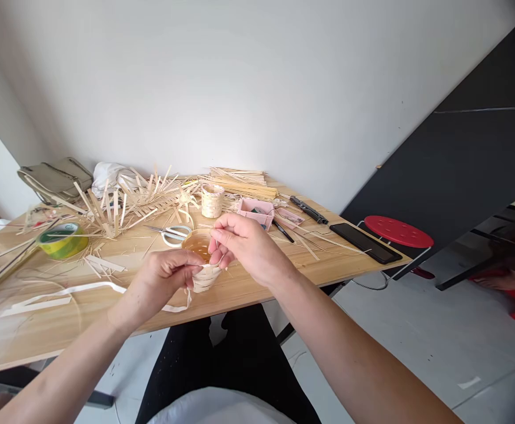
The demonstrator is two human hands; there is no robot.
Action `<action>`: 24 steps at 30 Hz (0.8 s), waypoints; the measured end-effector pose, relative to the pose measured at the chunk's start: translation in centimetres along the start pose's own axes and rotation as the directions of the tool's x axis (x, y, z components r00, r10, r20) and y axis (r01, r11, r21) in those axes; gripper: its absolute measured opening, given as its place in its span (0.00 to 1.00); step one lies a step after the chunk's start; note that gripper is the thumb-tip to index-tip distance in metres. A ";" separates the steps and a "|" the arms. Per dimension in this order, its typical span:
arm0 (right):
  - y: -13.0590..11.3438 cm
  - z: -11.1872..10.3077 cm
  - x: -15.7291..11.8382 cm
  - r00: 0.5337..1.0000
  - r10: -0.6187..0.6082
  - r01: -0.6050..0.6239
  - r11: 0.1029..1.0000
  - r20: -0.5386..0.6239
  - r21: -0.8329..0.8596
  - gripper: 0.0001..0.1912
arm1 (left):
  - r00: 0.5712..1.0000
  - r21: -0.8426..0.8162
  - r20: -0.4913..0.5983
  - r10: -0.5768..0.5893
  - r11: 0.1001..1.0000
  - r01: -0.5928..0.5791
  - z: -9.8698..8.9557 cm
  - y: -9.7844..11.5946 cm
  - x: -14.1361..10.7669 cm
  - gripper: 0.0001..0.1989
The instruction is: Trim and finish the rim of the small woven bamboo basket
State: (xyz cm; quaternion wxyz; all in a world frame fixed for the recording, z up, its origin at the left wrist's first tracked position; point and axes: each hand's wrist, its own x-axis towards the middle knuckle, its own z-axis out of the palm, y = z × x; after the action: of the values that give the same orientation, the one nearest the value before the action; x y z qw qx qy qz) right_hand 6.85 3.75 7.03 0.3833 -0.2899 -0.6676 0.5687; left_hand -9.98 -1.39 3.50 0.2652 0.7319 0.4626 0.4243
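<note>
The picture is bright, and the soft light makes only faint shadows. The wall (239, 88) looks pale and even. The worktop (32, 330) has a shiny patch near the left. The left hand (164, 274) and right hand (243, 244) look sharp. The edges bend, and the top right corner is dark.

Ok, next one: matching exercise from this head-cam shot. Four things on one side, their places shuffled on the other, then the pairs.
Things:
1. white-handled scissors
2. roll of green-and-yellow tape
3. red stool
4. small woven bamboo cylinder

Places:
A. beyond the right edge of the table
B. upright near the table's back edge, beside a pink tray
C. on the table just beyond the left hand
D. on the table's left side, among loose strips

Pairs: 1-C, 2-D, 3-A, 4-B
</note>
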 end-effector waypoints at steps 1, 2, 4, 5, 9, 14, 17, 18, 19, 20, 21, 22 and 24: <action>0.0 -0.2 0.2 1.000 0.009 -0.009 1.000 0.012 0.003 0.08 | 0.999 -0.029 0.002 -0.032 0.999 0.032 -0.1 0.0 0.1 0.07; 0.0 -0.4 0.3 1.000 0.017 -0.017 1.000 0.016 0.008 0.08 | 0.999 -0.054 0.003 -0.051 0.997 0.051 -0.1 -0.1 0.2 0.07; 0.2 -0.7 0.6 1.000 0.031 -0.031 0.999 0.001 0.015 0.08 | 0.998 -0.088 0.003 -0.060 0.994 0.060 -0.1 -0.2 0.4 0.06; 0.4 -0.7 0.7 0.999 0.032 -0.032 0.999 -0.016 0.017 0.09 | 0.999 -0.097 -0.003 -0.050 0.994 0.050 -0.1 -0.2 0.6 0.06; 0.9 -0.7 1.2 0.997 0.024 -0.022 0.999 -0.080 0.024 0.09 | 0.999 -0.072 -0.025 0.027 0.997 -0.029 0.2 -0.3 1.1 0.06; 1.6 -1.4 1.7 0.996 0.057 -0.058 0.998 -0.074 -0.018 0.08 | 1.000 -0.049 0.029 0.010 0.999 -0.008 0.6 -1.5 1.3 0.06; 2.2 -2.3 2.2 0.997 0.029 -0.037 0.994 -0.074 -0.105 0.06 | 0.999 -0.059 0.036 -0.024 0.998 0.026 0.9 -2.5 1.5 0.07; 2.4 -2.5 2.4 0.997 0.021 -0.030 0.992 -0.073 -0.126 0.07 | 0.999 -0.064 0.031 -0.034 0.997 0.036 1.0 -2.7 1.6 0.07; 2.7 -2.8 2.6 0.997 0.019 -0.028 0.990 -0.070 -0.135 0.07 | 0.999 -0.065 0.026 -0.043 0.997 0.045 1.1 -2.8 1.7 0.08; 2.9 -2.9 2.9 0.998 0.022 -0.031 0.991 -0.064 -0.133 0.07 | 0.998 -0.068 0.023 -0.053 0.996 0.054 1.1 -2.9 1.8 0.08; 3.2 -3.0 3.2 0.998 0.027 -0.034 0.992 -0.057 -0.124 0.07 | 0.998 -0.072 0.023 -0.063 0.995 0.065 1.1 -2.8 2.0 0.09; 3.3 -3.1 3.4 0.998 0.027 -0.033 0.992 -0.052 -0.119 0.06 | 0.996 -0.074 0.034 -0.077 0.994 0.079 1.0 -2.7 2.1 0.10; 3.5 -2.9 3.7 0.999 -0.012 0.005 0.992 -0.051 -0.130 0.05 | 0.987 -0.058 0.095 -0.130 0.989 0.136 0.7 -2.3 2.3 0.12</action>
State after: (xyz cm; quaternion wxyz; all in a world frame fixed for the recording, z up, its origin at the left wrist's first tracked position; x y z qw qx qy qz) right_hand 7.15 9.03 4.41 0.3831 -0.3260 -0.6941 0.5149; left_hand -9.95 1.71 2.24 0.3371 0.7089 0.4842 0.3866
